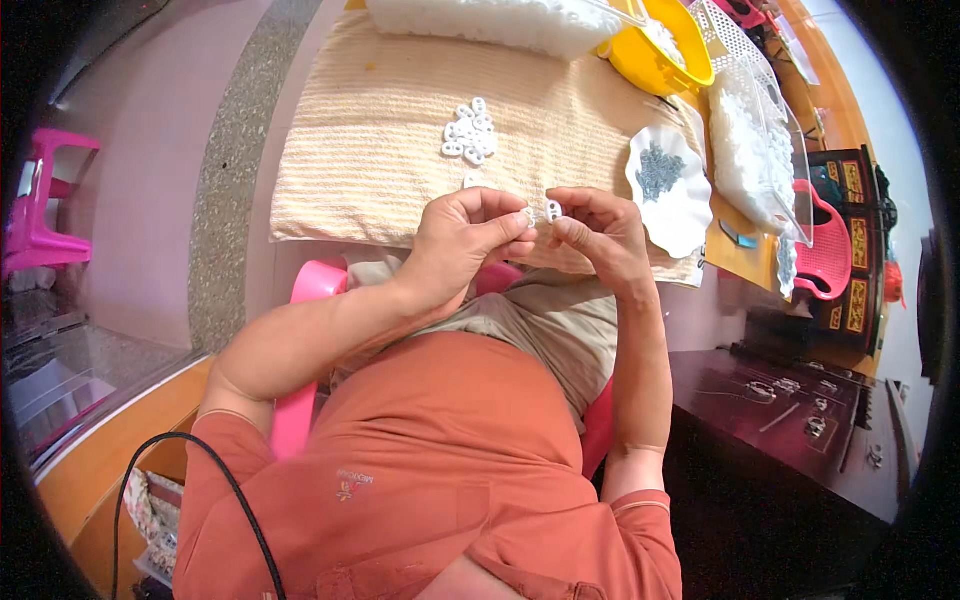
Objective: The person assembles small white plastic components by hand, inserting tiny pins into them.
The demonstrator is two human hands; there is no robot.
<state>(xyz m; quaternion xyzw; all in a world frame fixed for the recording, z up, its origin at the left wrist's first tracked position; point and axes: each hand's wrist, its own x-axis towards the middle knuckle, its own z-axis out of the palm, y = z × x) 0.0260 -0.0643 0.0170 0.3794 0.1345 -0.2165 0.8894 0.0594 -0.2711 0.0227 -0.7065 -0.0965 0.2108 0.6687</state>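
Note:
My left hand [468, 238] pinches a small white plastic piece [530, 217] between thumb and fingers; its shape is partly hidden. Close beside it, my right hand [607, 235] grips a white oval plastic piece with two holes [554, 210] by thumb and forefinger. Both hands are above the near edge of a striped, cream-coloured cloth [345, 150]. Farther off on the cloth is a small pile of similar white oval pieces [470, 133], and a single white piece [472, 180] lies just behind my left hand. To the right stands a scalloped white dish [680, 215] containing many tiny dark grey parts [659, 172].
A clear bin of white pieces [500, 28] stands at the far edge, beside a yellow basket [640, 62]. Another clear bin [750, 160] is at right. Pink chairs [825, 245] and a dark cabinet top [800, 410] lie beyond. A black cable [225, 470] loops at lower left.

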